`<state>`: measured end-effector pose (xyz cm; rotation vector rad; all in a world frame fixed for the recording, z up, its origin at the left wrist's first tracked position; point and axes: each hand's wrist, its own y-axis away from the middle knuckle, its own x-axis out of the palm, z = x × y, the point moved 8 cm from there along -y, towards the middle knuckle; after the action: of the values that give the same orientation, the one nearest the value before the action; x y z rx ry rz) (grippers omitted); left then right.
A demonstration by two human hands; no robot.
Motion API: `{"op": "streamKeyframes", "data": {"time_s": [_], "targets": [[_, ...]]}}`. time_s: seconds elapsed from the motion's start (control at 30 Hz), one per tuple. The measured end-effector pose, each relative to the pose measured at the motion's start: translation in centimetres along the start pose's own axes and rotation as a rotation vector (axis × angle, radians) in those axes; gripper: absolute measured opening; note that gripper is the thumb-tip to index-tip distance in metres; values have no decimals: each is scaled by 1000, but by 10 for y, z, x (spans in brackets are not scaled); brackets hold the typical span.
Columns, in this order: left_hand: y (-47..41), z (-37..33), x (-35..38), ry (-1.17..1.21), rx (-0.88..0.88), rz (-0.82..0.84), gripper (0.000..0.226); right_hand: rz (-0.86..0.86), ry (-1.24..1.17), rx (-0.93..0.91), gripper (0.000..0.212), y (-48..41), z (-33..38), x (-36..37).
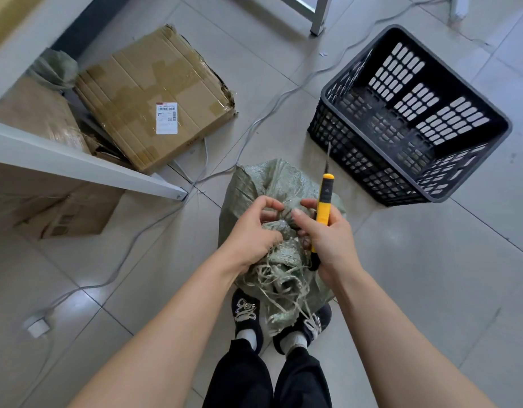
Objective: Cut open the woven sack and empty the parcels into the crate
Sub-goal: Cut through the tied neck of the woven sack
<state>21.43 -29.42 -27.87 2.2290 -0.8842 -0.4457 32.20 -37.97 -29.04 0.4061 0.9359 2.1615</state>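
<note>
A green woven sack (272, 181) stands on the tiled floor right in front of my feet, its neck bunched and tied, frayed strands hanging toward me. My left hand (251, 231) grips the bunched neck from the left. My right hand (328, 240) holds a yellow and black utility knife (323, 201) with its thin blade pointing up and away, while its thumb and fingers pinch at the tie. The black plastic crate (413, 113) sits to the far right, tilted and with nothing inside. No parcels show; the sack hides them.
A taped cardboard box (154, 95) lies at the far left, beside more boxes under a white shelf frame (86, 163). A grey cable (254, 125) runs across the floor to a plug block (37, 325). A metal table leg (319, 16) stands at the back.
</note>
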Motion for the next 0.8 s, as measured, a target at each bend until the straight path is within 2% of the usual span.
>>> {"op": "streamKeyframes", "data": {"time_s": [0.13, 0.23, 0.33, 0.4, 0.47, 0.57, 0.67, 0.73, 0.8], "targets": [[2, -2, 2, 67, 77, 78, 51, -91, 85, -8, 23, -7, 3, -4], [-1, 4, -2, 65, 80, 54, 49, -144, 158, -35, 20, -10, 8, -4], [-4, -3, -7, -191, 130, -78, 29, -159, 167, -25, 21, -14, 10, -2], [-4, -8, -8, -256, 155, -117, 19, -147, 174, -22, 20, -14, 12, 1], [-4, -10, -5, -309, 201, -68, 22, -138, 155, -14, 19, -14, 14, 1], [-3, -14, 1, -310, 291, 91, 33, -111, 76, 8, 20, -13, 16, 0], [-3, -13, 3, -254, 242, 231, 49, -94, 17, 21, 18, -9, 14, -2], [-4, -11, 3, -238, 207, 255, 49, -94, 14, 23, 19, -5, 12, -3], [-7, -8, 1, -234, 198, 199, 49, -105, 21, 5, 18, -3, 10, -6]]}}
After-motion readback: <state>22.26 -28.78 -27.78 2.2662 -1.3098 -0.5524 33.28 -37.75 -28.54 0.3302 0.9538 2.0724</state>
